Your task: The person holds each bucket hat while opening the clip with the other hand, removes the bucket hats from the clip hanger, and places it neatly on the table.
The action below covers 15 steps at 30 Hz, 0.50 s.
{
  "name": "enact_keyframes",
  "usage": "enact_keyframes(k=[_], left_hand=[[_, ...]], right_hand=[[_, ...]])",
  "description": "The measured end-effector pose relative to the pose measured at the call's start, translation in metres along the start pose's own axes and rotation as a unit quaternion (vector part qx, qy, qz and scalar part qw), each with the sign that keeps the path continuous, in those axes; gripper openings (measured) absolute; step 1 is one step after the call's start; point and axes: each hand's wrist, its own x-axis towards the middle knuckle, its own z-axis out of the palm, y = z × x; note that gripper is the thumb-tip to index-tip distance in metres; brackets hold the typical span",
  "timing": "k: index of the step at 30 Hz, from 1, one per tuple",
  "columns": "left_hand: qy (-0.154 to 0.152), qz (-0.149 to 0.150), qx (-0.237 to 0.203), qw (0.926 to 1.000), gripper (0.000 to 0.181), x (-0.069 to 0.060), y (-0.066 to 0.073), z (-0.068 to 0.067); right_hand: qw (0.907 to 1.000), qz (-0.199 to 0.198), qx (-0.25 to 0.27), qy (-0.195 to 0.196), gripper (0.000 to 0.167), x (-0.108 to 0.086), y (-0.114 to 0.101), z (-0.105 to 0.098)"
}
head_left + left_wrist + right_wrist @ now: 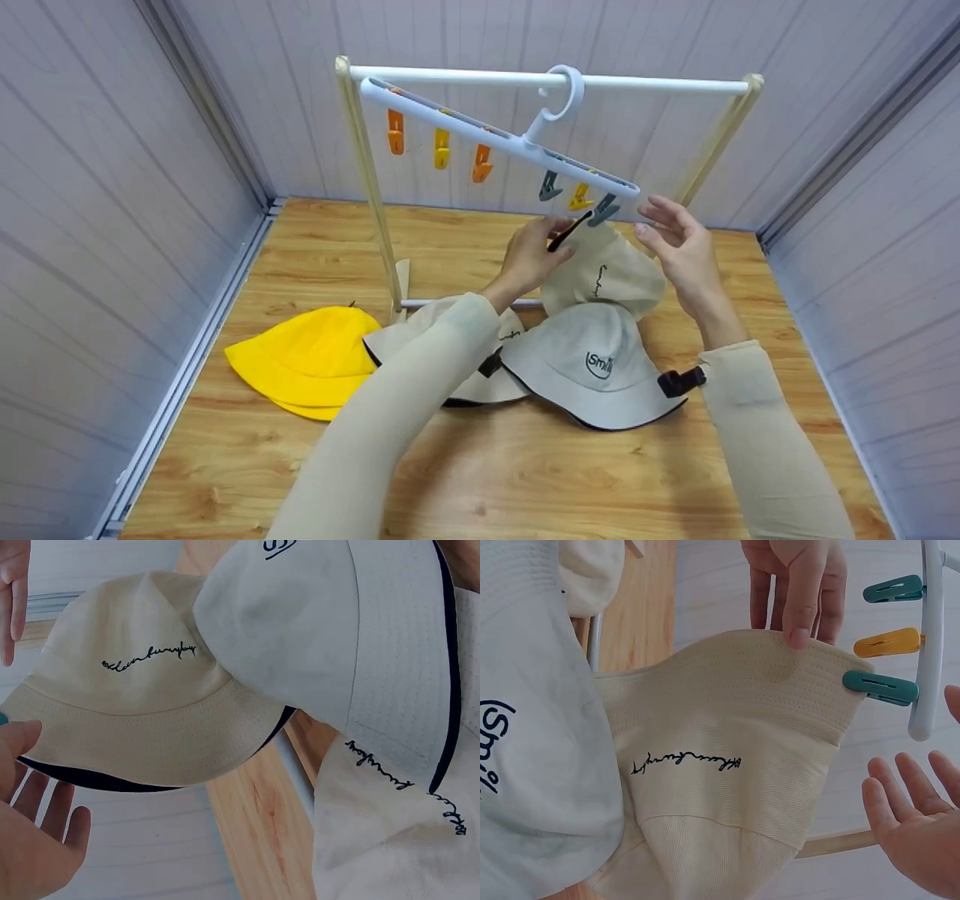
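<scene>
A beige bucket hat (615,270) with dark script hangs by its brim from the dark green clip (881,688) at the low end of a white clip hanger (450,120). My left hand (532,255) pinches that brim, thumb on the outer face and fingers behind it. Just off the hanger's low end is my right hand (682,247), its fingers loosely bent and holding nothing. In the right wrist view, a gap separates the right hand (922,817) from the clip. The hanger tilts down to the right, hooked over a white rod (660,82).
A grey bucket hat (592,360) with "smile" lettering overlaps the hanging hat's lower part. Another beige hat (487,386) and a yellow hat (315,360) lie to its left on the wooden floor (480,480). Several other clips, including an orange clip (395,131), hang along the hanger.
</scene>
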Motion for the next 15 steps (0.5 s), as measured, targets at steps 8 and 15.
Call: enact_keyframes(k=[8,15], left_hand=[[0.019,-0.014,-0.008,0.9997,0.023,0.005,0.002,0.002],[0.027,-0.020,-0.019,0.9993,0.018,0.007,0.004,0.004]], right_hand=[[1.0000,0.006,0.004,-0.002,0.060,0.004,0.002,0.005],[0.9994,0.016,0.028,-0.011,0.063,0.010,0.005,0.011]])
